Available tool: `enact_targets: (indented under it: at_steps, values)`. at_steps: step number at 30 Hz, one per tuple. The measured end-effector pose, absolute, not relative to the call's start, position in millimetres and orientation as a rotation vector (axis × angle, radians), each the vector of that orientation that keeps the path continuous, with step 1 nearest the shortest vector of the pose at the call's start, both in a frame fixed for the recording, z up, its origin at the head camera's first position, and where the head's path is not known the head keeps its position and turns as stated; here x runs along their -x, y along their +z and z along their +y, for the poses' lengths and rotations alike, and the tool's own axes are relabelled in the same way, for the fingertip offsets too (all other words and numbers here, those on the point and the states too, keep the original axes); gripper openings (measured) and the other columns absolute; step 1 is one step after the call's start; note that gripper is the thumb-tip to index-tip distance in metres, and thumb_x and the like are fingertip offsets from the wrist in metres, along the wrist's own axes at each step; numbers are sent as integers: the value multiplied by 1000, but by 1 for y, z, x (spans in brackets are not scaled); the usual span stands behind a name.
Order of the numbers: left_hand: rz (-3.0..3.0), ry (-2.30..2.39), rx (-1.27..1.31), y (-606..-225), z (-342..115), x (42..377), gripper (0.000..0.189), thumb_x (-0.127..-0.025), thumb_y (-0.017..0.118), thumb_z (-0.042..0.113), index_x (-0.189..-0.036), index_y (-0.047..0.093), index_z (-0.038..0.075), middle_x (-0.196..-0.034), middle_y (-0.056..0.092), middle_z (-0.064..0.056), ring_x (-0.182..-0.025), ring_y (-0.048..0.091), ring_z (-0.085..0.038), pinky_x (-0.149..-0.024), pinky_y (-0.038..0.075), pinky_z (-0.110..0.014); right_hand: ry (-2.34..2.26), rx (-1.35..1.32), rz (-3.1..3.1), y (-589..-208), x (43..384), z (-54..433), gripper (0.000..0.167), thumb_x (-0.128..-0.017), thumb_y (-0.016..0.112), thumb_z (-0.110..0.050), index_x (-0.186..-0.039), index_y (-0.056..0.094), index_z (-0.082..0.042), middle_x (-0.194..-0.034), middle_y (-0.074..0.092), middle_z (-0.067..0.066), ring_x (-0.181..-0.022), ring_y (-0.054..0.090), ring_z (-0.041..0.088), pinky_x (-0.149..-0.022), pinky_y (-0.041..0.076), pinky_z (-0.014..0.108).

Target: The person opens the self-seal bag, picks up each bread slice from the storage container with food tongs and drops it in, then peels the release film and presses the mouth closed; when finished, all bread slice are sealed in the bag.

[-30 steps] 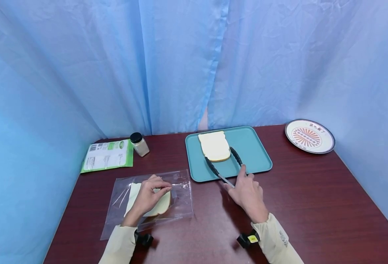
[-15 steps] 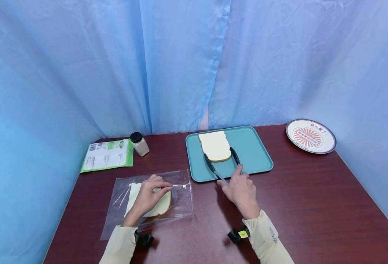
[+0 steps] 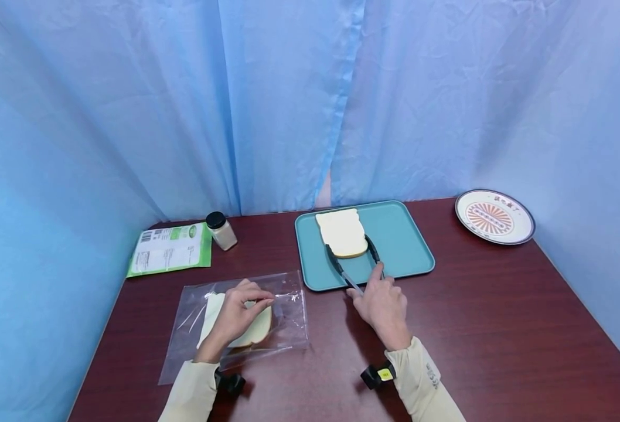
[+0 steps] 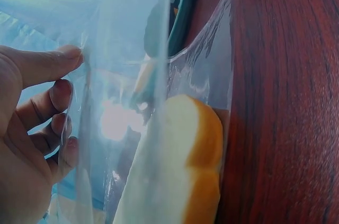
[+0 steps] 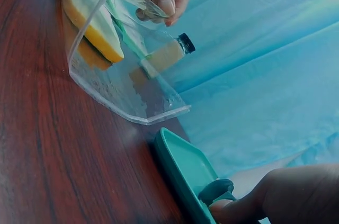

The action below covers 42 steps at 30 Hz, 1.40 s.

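A clear plastic bag (image 3: 289, 328) lies on the table with a slice of bread (image 3: 257, 328) inside it. My left hand (image 3: 241, 310) pinches the bag's upper film between thumb and fingers and lifts it; in the right wrist view the bag's mouth (image 5: 145, 121) gapes toward the tray. My right hand (image 3: 384, 308) holds tongs (image 3: 337, 262) with black tips. The tips stand on either side of the near end of another bread slice (image 3: 343, 232), which lies on the teal tray (image 3: 399, 240). Whether both tips press on the bread, I cannot tell.
A green-and-white packet (image 3: 169, 249) lies at the back left, beside a small black-lidded jar (image 3: 222, 231). At the back right sits a patterned plate (image 3: 494, 217). Blue curtains (image 3: 289, 105) hang around the table's back and sides.
My right hand has moved slightly forward and left, and the tongs' tips have come closer around the bread on the tray. The left hand keeps its hold on the bag.
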<state>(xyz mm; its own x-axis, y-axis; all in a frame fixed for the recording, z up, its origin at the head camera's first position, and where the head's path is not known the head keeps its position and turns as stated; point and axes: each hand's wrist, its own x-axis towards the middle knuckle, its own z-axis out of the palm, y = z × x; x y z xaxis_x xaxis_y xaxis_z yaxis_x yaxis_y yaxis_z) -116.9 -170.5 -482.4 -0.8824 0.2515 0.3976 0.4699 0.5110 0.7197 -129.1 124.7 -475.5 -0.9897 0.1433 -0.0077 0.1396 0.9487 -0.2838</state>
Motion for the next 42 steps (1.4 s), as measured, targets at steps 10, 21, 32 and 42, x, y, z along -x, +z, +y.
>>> enact_targets:
  at_steps: [10,21,32,42]
  values:
    - [-2516,-1310,620,-483,-171,116,7,-81,79,0,-85,80,4,-73,67,1,-76,55,-6,-63,52,-30,469,161,-3041,-485,126,134,89,-90,69,-50,-146,36,10,-97,64,35,-68,65,48,-55,53,53]
    - [-2507,-1305,636,-484,-172,118,5,-81,79,1,-84,80,6,-71,66,1,-76,54,-4,-64,53,-35,514,163,-3034,-491,128,144,83,-92,67,-48,-148,36,5,-95,64,33,-66,63,48,-53,51,52]
    - [-2504,-1322,643,-484,-171,119,6,-82,78,1,-85,80,6,-71,66,1,-76,55,-5,-63,52,-34,543,145,-3016,-495,127,154,81,-93,67,-48,-150,35,0,-95,65,30,-60,61,43,-49,49,48]
    - [-2512,-1314,647,-484,-172,121,5,-82,78,1,-86,80,3,-73,67,0,-76,53,-5,-62,50,-34,531,53,-2965,-496,121,169,80,-91,69,-50,-148,38,-4,-94,65,27,-61,62,45,-49,48,48]
